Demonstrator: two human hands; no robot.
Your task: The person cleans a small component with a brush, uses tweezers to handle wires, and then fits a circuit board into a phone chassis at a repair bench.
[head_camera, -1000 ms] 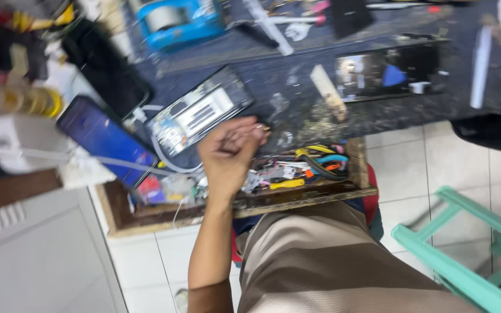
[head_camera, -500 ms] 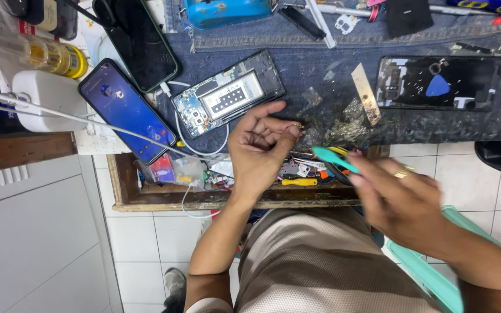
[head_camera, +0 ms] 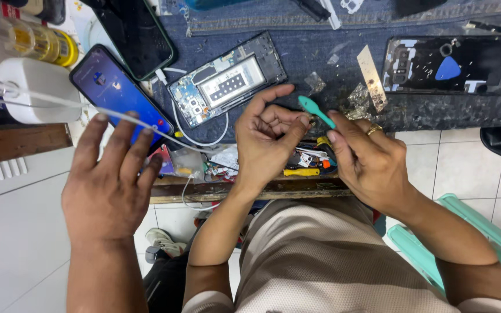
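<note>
— What is the right hand (head_camera: 372, 162) doing?

— It pinches a slim teal plastic pry tool (head_camera: 315, 111) between thumb and forefinger. The flat tip points far and left, raised over the near edge of the table (head_camera: 250, 190). There is a gold ring (head_camera: 374, 129) on one finger.

— And the left hand (head_camera: 268, 136)?

— Palm up, fingers loosely curled, forefinger stretched out. Its thumb tip meets the tool's shaft. I cannot tell whether it grips anything small.

— What lies close by?

— Just beyond the left hand is an opened smartphone with a black frame and bare circuit boards (head_camera: 227, 81), on a blue denim cloth (head_camera: 320, 46). A yellow-handled screwdriver (head_camera: 301, 172) sits below the hands in a cluttered wooden tray (head_camera: 169, 191).

— Further out?

— To the right, a black phone back cover (head_camera: 450, 64) with a blue triangular pick (head_camera: 449, 68) on it, and a thin metal strip (head_camera: 372, 75) beside it. To the left, a phone with a lit blue screen (head_camera: 120, 95).

— Whose is the third hand?

— Another person's hand (head_camera: 108, 185), fingers spread, hovers at the near left beside the lit phone.
</note>
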